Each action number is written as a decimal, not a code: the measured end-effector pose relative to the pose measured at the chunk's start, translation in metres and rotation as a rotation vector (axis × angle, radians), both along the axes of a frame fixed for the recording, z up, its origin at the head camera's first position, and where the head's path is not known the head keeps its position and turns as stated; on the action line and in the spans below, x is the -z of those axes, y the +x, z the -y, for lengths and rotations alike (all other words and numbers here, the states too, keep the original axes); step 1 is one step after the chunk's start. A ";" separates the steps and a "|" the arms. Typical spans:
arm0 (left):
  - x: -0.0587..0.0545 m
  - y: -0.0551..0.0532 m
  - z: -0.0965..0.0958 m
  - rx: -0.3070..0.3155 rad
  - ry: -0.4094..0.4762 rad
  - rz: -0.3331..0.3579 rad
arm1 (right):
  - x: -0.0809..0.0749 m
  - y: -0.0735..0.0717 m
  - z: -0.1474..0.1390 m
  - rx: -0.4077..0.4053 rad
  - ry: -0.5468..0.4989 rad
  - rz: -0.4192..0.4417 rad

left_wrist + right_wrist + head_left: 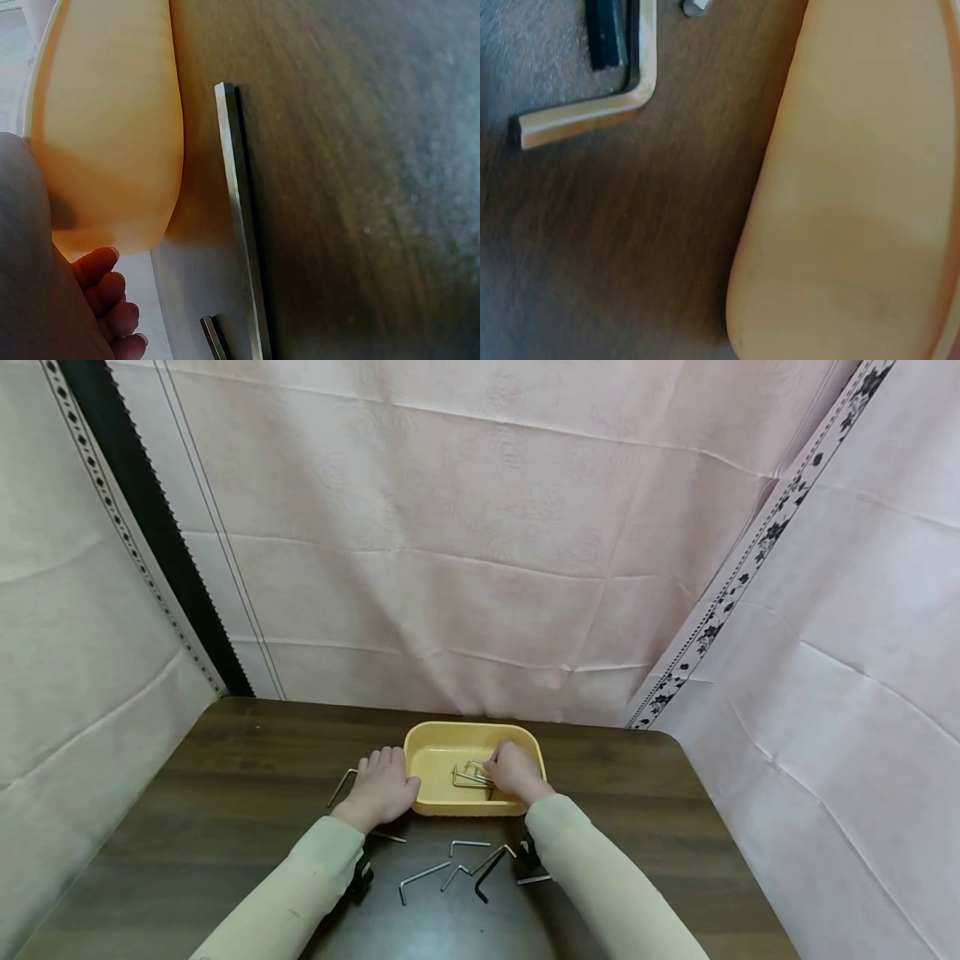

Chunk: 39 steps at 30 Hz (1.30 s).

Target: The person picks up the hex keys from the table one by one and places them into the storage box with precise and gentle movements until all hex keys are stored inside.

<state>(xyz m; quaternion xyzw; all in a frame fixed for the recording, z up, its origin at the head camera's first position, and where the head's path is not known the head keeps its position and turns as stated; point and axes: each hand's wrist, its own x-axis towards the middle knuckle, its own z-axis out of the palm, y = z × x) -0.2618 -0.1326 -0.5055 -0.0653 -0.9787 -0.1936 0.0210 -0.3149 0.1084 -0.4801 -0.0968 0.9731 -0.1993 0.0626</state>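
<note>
A yellow plastic tray [525, 745] stands on the dark wooden table and holds a few silver hex keys [467, 779]. My right hand [504, 770] reaches into the tray from the right, its fingers curled down and pinching one of those keys. My left hand [384, 779] lies flat on the table, thumb side against the tray's left wall [105, 135], with its fingers [112, 296] relaxed. A long silver hex key [240, 217] lies just beside that hand. The right wrist view shows only the tray's outer wall [855, 210], not the hand.
Several loose hex keys lie in front of the tray between my forearms: silver ones [423, 877] [468, 843] and a black one [489, 875]. Another silver key [341, 785] lies left of my left hand. Pink cloth walls close in the table's back and sides.
</note>
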 end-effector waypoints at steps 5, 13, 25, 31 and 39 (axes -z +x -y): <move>0.000 0.000 0.000 -0.006 -0.001 0.006 | 0.002 0.000 0.002 0.007 0.025 0.012; -0.003 0.002 -0.002 -0.001 0.015 0.012 | 0.006 -0.003 -0.001 0.014 0.012 0.039; -0.001 0.001 -0.001 0.001 0.014 0.001 | 0.006 -0.004 -0.005 -0.006 0.006 0.021; 0.000 0.000 -0.001 0.003 0.008 -0.001 | -0.003 0.002 -0.008 -0.012 -0.041 -0.045; 0.003 -0.001 0.000 0.011 0.022 -0.007 | -0.025 0.019 -0.023 -0.084 -0.132 -0.118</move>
